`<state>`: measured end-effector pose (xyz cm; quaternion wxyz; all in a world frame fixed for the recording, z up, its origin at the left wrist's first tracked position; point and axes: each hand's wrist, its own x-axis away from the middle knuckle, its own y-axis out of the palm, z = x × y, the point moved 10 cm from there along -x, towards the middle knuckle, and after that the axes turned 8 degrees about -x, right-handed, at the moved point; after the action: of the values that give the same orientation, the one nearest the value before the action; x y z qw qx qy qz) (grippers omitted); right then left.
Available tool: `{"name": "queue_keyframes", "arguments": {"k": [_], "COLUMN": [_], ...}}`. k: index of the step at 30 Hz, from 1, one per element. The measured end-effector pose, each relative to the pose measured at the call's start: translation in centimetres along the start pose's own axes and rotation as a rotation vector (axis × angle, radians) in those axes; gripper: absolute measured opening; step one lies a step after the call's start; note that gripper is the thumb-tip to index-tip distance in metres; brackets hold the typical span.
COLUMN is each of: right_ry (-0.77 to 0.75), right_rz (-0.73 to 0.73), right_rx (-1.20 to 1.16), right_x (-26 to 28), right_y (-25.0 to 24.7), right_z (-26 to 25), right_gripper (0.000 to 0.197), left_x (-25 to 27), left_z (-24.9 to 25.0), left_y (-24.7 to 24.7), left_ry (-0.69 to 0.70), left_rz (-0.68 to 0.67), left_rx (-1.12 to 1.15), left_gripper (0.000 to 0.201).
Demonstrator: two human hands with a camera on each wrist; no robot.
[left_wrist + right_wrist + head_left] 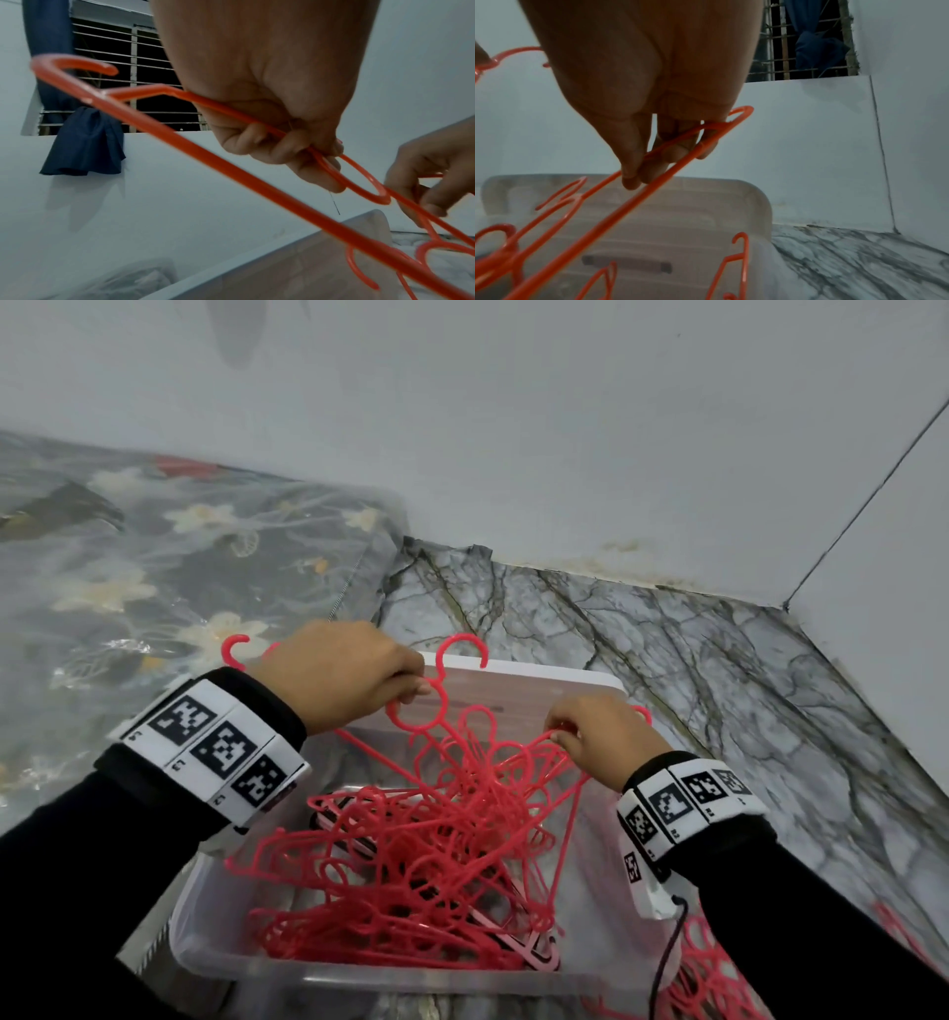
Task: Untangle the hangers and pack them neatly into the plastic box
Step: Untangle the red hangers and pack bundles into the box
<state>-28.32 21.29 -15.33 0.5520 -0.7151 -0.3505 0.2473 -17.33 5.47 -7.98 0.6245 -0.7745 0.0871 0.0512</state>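
Holding red hangers (pixel 436 839), tangled, heaped inside and above the plastic box (pixel 590 683). Left hand (pixel 339 675) fingers curled round hangers; right hand (pixel 601 737) pinches one's thin bar. Probably light, springy, snag-prone; grip near hooks.

Tangled red hangers (pixel 411 855) heap inside the clear plastic box (pixel 215 963).
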Motion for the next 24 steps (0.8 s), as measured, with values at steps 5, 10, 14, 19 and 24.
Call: {"name": "queue_keyframes", "arguments": {"k": [5, 10, 14, 19, 24], "right_ry": [0.111, 0.021, -0.073, -0.156, -0.161], "right_rz": [-0.141, -0.105, 0.007, 0.278, 0.397], "right_rx": [0.031, -0.075, -0.100, -0.220, -0.372], "right_x": [0.9, 1.1, 1.5, 2.7, 3.2], "right_y": [2.2, 1.4, -2.0, -7.5, -9.1], "right_z": [2.5, 0.9, -0.7, -2.3, -2.1], "right_gripper": [0.015, 0.013, 0.012, 0.008, 0.006], "left_x": [0.9, 1.3, 1.1, 0.5, -0.3], "left_z": [-3.4, -5.2, -5.5, -4.8, -2.3], "left_y": [-2.5, -2.1, -1.6, -0.9, 0.5], "left_ry": [-0.206, -0.347, -0.435, -0.453, -0.439], "left_rz": [0.207, 0.214, 0.210, 0.175, 0.076], "left_rx": [0.092, 0.247, 0.257, 0.442, 0.720], "left_gripper": [0.032, 0.038, 0.037, 0.034, 0.026]}}
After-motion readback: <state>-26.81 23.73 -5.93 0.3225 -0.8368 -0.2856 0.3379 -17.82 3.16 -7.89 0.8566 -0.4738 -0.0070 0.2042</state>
